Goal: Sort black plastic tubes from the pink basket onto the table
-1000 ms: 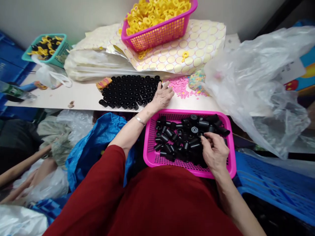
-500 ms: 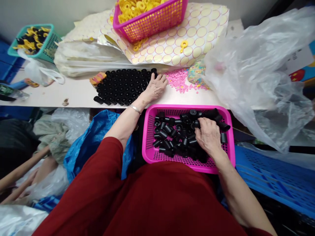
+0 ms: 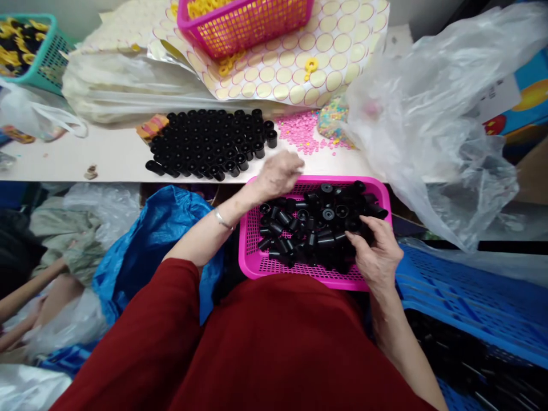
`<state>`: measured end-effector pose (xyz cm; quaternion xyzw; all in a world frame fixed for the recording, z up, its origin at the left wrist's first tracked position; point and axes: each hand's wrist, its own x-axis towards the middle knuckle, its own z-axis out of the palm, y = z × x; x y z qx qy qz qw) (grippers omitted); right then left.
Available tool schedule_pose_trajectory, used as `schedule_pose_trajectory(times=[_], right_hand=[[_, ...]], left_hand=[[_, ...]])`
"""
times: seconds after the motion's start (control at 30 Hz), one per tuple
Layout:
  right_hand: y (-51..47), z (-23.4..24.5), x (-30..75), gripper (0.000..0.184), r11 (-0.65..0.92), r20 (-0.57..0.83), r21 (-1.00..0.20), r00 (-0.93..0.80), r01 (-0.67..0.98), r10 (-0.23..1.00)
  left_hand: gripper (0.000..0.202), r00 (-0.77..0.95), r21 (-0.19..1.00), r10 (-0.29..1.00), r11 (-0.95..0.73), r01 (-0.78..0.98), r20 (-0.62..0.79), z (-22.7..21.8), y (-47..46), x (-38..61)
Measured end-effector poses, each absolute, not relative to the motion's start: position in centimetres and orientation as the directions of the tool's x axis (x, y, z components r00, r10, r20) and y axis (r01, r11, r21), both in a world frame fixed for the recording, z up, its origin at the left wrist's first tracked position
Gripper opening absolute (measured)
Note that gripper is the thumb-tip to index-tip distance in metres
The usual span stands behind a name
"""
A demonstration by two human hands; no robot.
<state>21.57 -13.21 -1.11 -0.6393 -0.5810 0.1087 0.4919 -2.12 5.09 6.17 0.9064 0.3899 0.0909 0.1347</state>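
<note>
- Here, the right hand [image 3: 377, 254] is seen lowered into the near right corner of the pink basket [image 3: 253, 267], its fingers bent onto the loose black cylinders [image 3: 310, 228]. Whether one is pinched cannot be told.
- The left hand [image 3: 278, 174] is held above the basket's far left rim, fingers loosely curled. It is blurred, so a grasp cannot be confirmed. A thin bracelet [image 3: 221, 219] is worn on that wrist.
- The loose black cylinders are heaped in the basket, lying at all angles, and the basket is set against the red garment [image 3: 265, 348] on the lap.
- Just beyond the basket, on the desk [image 3: 107, 160], a packed block of upright cylinders [image 3: 205, 142] is arranged in rows.
- Pink beads [image 3: 302, 128] are scattered to the right of that block.
- A large clear plastic bag [image 3: 432, 125] is spread over the desk's right end.
- Farther back, a second pink basket [image 3: 246, 25] is rested on a circle-patterned sheet [image 3: 329, 63], and a teal basket [image 3: 43, 54] is placed at the far left.
</note>
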Motion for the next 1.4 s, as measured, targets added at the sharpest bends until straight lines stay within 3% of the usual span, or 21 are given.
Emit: schedule_pose_trajectory(times=[0.07,0.13,0.33,0.5,0.57,0.63,0.73,0.8,0.83,0.87,0.93,1.0,1.07,1.23,1.4], right_hand=[[-13.5,-1.0,21.4,0.029,0.158,0.407,-0.788,0.31,0.595,0.859],[-13.8,-1.0,21.2,0.028,0.149,0.369,-0.817,0.308,0.557,0.877],[-14.8,-1.5,20.3,0.028,0.145,0.315,-0.874,0.313,0.465,0.896],[-15.3,-1.6,19.7,0.028,0.147,0.28,-0.906,0.302,0.397,0.911],[-15.3,-1.4,19.6,0.028,0.143,0.258,-0.925,0.305,0.352,0.917],[-15.4,-1.3,19.7,0.03,0.135,0.233,-0.943,0.312,0.305,0.921],[-15.4,-1.3,19.9,0.031,0.135,0.238,-0.942,0.328,0.308,0.914],[-15.4,-1.2,20.0,0.031,0.146,0.27,-0.92,0.32,0.363,0.908],[-15.4,-1.0,19.9,0.031,0.153,0.288,-0.905,0.307,0.397,0.907],[-15.4,-0.8,19.8,0.031,0.163,0.307,-0.887,0.288,0.432,0.907],[-15.2,-0.3,19.5,0.03,0.191,0.346,-0.848,0.243,0.494,0.906],[-15.1,0.3,19.1,0.03,0.217,0.379,-0.808,0.202,0.547,0.903],[-14.9,0.6,18.8,0.03,0.232,0.403,-0.773,0.174,0.591,0.899],[-14.5,0.8,18.2,0.028,0.238,0.421,-0.736,0.152,0.634,0.894],[-14.7,1.1,17.9,0.027,0.211,0.408,-0.749,0.185,0.628,0.894]], left_hand=[[0.017,0.81,0.393,0.584,-0.736,0.551,-0.042,4.9,1.8,-1.3],[0.015,0.858,0.384,0.505,-0.776,0.501,-0.099,3.3,-0.8,-0.6],[0.034,0.853,0.161,0.517,-0.838,0.522,-0.076,-0.2,-3.1,0.8],[0.032,0.947,0.021,0.318,-0.948,0.318,0.04,-0.8,-3.4,1.2],[0.031,0.959,0.039,0.283,-0.959,0.282,0.023,-1.0,-3.3,1.2],[0.03,0.943,0.172,0.332,-0.93,0.325,0.015,-1.2,-2.9,1.2],[0.019,0.846,0.609,0.526,-0.7,0.373,0.085,-1.2,-2.4,1.1],[0.017,0.715,0.907,0.696,-0.341,0.248,0.067,-0.7,-2.6,1.0],[0.021,0.654,0.984,0.757,-0.114,0.133,0.0,-0.3,-2.8,1.0],[0.026,0.615,0.994,0.783,0.113,0.008,-0.094,0.2,-3.2,1.0],[0.03,0.603,0.86,0.75,0.471,-0.195,-0.274,1.2,-4.2,1.0],[0.028,0.617,0.7,0.692,0.647,-0.301,-0.374,2.0,-5.1,1.1],[0.023,0.61,0.613,0.667,0.71,-0.347,-0.428,2.2,-5.7,1.3],[0.013,0.592,0.522,0.638,0.761,-0.386,-0.493,0.8,-6.2,1.8],[0.028,0.579,0.585,0.674,0.72,-0.374,-0.459,-0.2,-6.3,1.8]])
